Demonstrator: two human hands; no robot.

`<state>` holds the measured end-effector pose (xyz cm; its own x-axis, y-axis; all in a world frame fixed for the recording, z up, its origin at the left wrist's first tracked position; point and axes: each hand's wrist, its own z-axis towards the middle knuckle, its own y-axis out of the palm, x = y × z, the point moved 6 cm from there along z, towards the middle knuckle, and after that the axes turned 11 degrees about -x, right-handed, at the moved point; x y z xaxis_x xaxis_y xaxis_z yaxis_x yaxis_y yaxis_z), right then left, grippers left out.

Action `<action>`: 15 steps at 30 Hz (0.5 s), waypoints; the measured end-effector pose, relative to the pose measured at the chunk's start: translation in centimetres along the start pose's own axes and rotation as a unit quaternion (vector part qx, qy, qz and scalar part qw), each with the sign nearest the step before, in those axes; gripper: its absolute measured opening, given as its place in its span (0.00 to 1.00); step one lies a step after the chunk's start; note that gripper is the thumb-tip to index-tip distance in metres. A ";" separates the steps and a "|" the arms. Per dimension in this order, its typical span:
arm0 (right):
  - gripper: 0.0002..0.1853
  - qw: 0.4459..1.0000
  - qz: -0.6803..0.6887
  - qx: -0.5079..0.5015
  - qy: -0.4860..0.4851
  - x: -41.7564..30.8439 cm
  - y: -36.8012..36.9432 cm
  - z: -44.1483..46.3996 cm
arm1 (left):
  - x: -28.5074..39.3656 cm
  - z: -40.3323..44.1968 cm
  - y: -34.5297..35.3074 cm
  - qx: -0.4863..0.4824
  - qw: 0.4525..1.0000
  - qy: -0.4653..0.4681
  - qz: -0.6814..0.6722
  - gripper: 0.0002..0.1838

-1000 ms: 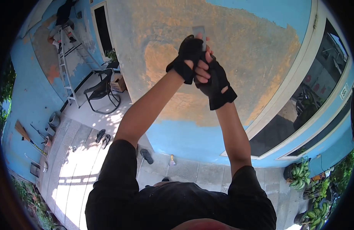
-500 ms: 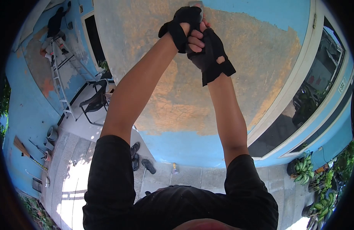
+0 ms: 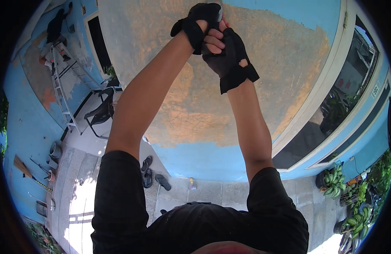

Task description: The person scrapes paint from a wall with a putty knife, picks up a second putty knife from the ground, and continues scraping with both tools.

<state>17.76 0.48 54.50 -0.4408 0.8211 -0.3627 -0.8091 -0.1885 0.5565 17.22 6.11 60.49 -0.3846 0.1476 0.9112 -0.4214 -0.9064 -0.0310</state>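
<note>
Both hands, in black fingerless gloves, are raised together at the top centre, against a wall [image 3: 246, 106] with bare grey and orange patches inside blue paint. My left hand [image 3: 200, 23] is closed around a flat metal scraper [image 3: 220, 13], of which only a small grey part shows beside the glove. My right hand [image 3: 225, 46] sits just below and to the right, its fingers curled in against the left hand. Whether these fingers also grip the scraper's handle is hidden.
At the upper left a person [image 3: 55, 27] is on a metal ladder [image 3: 62, 91]. A black chair [image 3: 101, 111] stands nearer. Sandals [image 3: 162, 182] and a small brush [image 3: 192, 183] lie on the floor. Potted plants [image 3: 333, 182] and a window [image 3: 297, 146] are on the right.
Both hands have risen up the wall together with the scraper, mostly in the first half second, and shifted slightly left. The view has turned a little.
</note>
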 end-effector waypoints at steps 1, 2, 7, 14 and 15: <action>0.08 1.000 -0.003 -0.002 -0.001 -0.5 0.2 0.8 | 0.6 0.1 0.2 0.084 0.992 -0.086 0.037 0.18; 0.08 1.000 0.021 -0.004 -0.002 -0.6 0.9 1.3 | 0.1 -0.5 0.1 0.167 0.968 -0.177 0.069 0.20; 0.12 0.997 0.068 0.004 0.027 -0.4 0.8 -0.1 | -2.8 6.9 -5.4 0.190 0.942 0.229 0.153 0.24; 0.12 0.998 0.048 0.005 0.026 -0.4 0.4 -0.5 | -2.5 0.4 -0.2 0.108 0.985 -0.131 -0.023 0.22; 0.11 0.999 0.034 0.004 0.036 -0.5 0.2 -0.5 | -3.7 4.6 -4.2 0.150 0.986 -0.004 0.079 0.24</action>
<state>17.61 -0.23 54.46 -0.5215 0.7654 -0.3772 -0.7740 -0.2382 0.5867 24.19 7.54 59.12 -0.4180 -0.0062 0.9084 -0.0950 -0.9942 -0.0505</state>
